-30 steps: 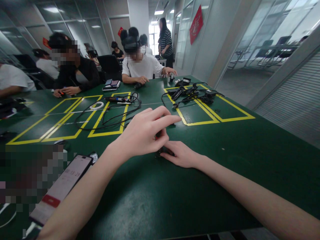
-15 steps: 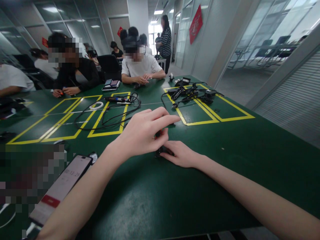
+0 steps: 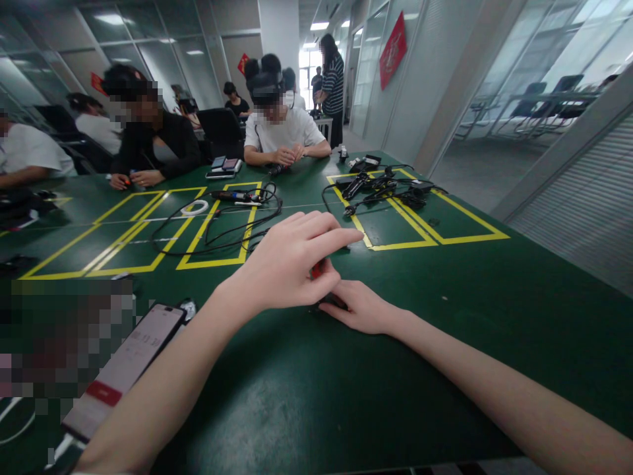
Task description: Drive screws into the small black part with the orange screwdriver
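Your left hand (image 3: pixel 291 260) is curled over a small black object (image 3: pixel 330 302) on the green table (image 3: pixel 445 316), thumb and fingers pinched on a red part (image 3: pixel 317 269) that shows just under the fingertips; the index finger lies stretched forward, probably to steady the pinch. Your right hand (image 3: pixel 360 305) lies low on the table with its fingertips pressed against the object's base — it looks to be pinning the thing down so it cannot slide while the left works on top; whether it truly grips or only presses, you cannot tell, for most of the object is hidden. The object sits between both hands, near the table's middle, just short of the yellow tape outlines (image 3: pixel 217 227). A phone (image 3: pixel 126 369) lies by your left forearm; black cables (image 3: pixel 217 227) loop inside the tape — more black gear (image 3: pixel 380 185) lies farther right; across the table a person in a white shirt (image 3: pixel 281 132) handles something small.
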`<state>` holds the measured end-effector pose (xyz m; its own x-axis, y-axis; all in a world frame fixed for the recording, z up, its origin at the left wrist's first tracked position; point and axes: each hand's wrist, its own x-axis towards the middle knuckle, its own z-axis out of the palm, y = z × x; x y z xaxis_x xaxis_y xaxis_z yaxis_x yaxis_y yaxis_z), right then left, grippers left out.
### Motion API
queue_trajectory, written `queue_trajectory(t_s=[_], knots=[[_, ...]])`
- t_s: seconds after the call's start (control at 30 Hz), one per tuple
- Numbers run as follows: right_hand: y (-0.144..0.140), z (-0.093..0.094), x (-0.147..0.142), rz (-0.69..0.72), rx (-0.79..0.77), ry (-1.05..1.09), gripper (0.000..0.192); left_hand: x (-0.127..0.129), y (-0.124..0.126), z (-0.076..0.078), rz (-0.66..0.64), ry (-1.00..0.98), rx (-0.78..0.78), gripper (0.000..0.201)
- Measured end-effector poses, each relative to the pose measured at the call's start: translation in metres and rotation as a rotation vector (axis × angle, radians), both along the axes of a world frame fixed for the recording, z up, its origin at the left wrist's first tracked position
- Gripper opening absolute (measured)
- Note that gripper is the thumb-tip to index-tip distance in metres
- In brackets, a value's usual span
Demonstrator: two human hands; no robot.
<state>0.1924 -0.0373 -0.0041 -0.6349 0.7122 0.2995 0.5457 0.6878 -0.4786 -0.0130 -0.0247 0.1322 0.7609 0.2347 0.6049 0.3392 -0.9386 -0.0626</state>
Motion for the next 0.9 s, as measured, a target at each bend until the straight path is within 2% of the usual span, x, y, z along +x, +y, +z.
queue_trajectory(t_s=[0.27, 0.47, 0.57, 0.73, 0.9], knots=[[0.0001, 0.0018, 0.0001, 0.003, -0.017, -0.011, 0.011, 0.0001, -0.0004, -0.0013, 0.027, 0.002, -0.001, 0.036], [-0.0009, 0.0044, 0.0006, -0.003, -0.035, -0.035, 0.012, -0.0005, 0.0001, -0.001, 0.028, 0.016, -0.01, 0.042], [-0.001, 0.0046, 0.0006, -0.002, -0.038, -0.036, 0.013, -0.0007, -0.0004, -0.0003, 0.047, 0.014, 0.003, 0.036], [-0.0009, 0.0036, 0.0004, 0.005, -0.03, 0.004, 0.012, 0.0001, -0.0007, 0.0002, 0.006, 0.003, 0.005, 0.036], [-0.0013, 0.0056, 0.0003, -0.01, -0.054, -0.037, 0.012, -0.0005, -0.0004, -0.0011, 0.046, 0.01, -0.013, 0.035]])
